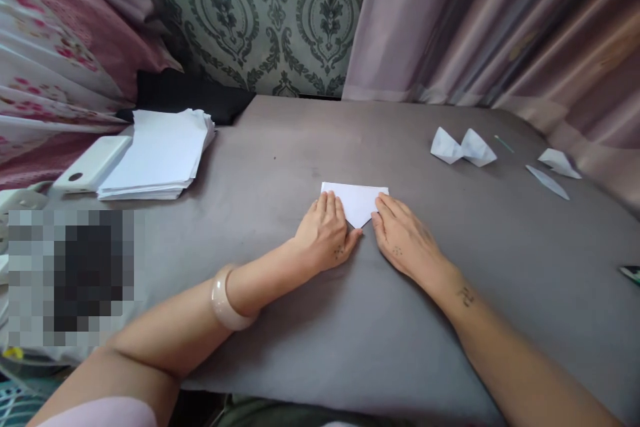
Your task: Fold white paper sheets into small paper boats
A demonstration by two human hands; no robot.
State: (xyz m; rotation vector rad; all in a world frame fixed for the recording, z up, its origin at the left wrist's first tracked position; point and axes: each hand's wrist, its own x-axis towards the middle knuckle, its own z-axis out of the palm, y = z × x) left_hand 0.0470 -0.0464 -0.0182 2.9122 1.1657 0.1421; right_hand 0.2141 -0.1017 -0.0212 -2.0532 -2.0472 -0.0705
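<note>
White paper (359,205) folded to a point lies on grey cloth (310,147) under my left hand (326,232) and right hand (407,233), fingers together and flat at its sides, seemingly mid-crease, the next move wanting even, steady pressure.

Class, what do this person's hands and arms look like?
The left hand and right hand are gloveless, with small dark dots on each. A pale, glossy bangle circles the left forearm, with a pale pink sleeve further up. The right forearm bears a dark mark.
</note>
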